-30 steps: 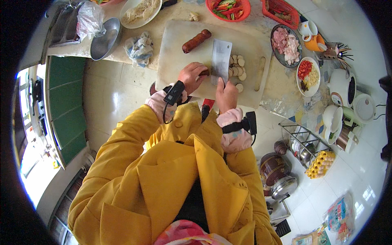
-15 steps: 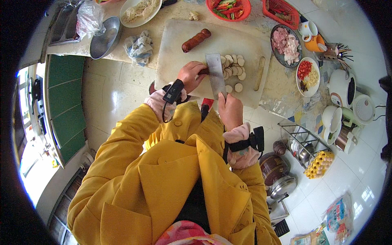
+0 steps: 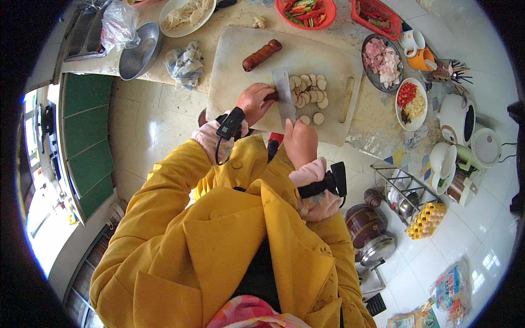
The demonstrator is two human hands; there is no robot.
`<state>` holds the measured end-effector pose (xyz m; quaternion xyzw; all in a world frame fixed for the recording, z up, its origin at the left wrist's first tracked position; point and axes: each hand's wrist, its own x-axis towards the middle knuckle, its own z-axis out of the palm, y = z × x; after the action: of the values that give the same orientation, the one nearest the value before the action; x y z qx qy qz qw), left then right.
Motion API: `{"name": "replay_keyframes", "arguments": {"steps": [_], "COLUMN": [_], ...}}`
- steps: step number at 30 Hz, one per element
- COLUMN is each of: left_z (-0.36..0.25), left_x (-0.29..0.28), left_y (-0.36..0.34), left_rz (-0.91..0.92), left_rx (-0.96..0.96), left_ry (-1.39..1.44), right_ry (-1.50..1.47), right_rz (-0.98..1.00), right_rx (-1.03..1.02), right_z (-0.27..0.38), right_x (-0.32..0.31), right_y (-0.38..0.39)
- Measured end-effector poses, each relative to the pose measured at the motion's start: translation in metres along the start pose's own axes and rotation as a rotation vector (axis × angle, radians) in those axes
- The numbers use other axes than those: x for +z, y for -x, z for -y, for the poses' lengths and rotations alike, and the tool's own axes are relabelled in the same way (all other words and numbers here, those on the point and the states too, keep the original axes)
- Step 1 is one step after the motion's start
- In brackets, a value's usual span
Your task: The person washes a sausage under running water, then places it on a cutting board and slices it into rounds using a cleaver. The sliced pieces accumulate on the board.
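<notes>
My right hand (image 3: 301,142) is wrapped round the handle of a cleaver (image 3: 284,95). The cleaver's broad blade stands at the cut end of a dark brown sausage (image 3: 270,95), over the white cutting board (image 3: 235,54). My left hand (image 3: 255,105) holds that sausage down, its fingers close to the blade's left side and covering most of the piece. Right of the blade lie several thin pale round slices (image 3: 314,95) with darker rims, partly overlapping. A reddish-brown ridged sausage (image 3: 262,55), whole, rests farther back on the board.
Behind the board stand a red basket of sliced peppers (image 3: 306,12) and a plate of pale strips (image 3: 186,16). A crumpled cloth (image 3: 186,64) and a metal wok (image 3: 141,52) lie left. On the right are a plate of cut meat (image 3: 383,63) and a plate of chopped seasonings (image 3: 412,104).
The cleaver and my right hand have shifted slightly left and away from me, with the blade closer to my left fingers. My left hand stays nearly in place on the sausage.
</notes>
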<state>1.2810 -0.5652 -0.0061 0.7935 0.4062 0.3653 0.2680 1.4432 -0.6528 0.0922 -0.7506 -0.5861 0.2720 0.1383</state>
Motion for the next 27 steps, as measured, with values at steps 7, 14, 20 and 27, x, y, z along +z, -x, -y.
{"name": "replay_keyframes", "arguments": {"steps": [7,14,20,27], "left_z": [-0.003,-0.011,-0.008,-0.009], "left_x": [-0.003,-0.009,-0.006,-0.006], "left_y": [0.001,0.004,0.003,0.002], "left_rz": [0.013,0.001,-0.016,-0.016], "left_rx": [-0.027,-0.036,-0.047,-0.039], "left_ry": [-0.002,-0.042,-0.023,-0.013], "right_ry": [0.074,-0.110,-0.066,-0.046], "right_rz": [-0.015,-0.235,-0.086,-0.022], "right_rx": [0.093,0.049,-0.052,-0.045], "right_z": [0.011,-0.011,-0.022,-0.013], "right_x": [0.034,0.036,0.005,-0.014], "right_y": [-0.021,-0.029,-0.003,0.013]}}
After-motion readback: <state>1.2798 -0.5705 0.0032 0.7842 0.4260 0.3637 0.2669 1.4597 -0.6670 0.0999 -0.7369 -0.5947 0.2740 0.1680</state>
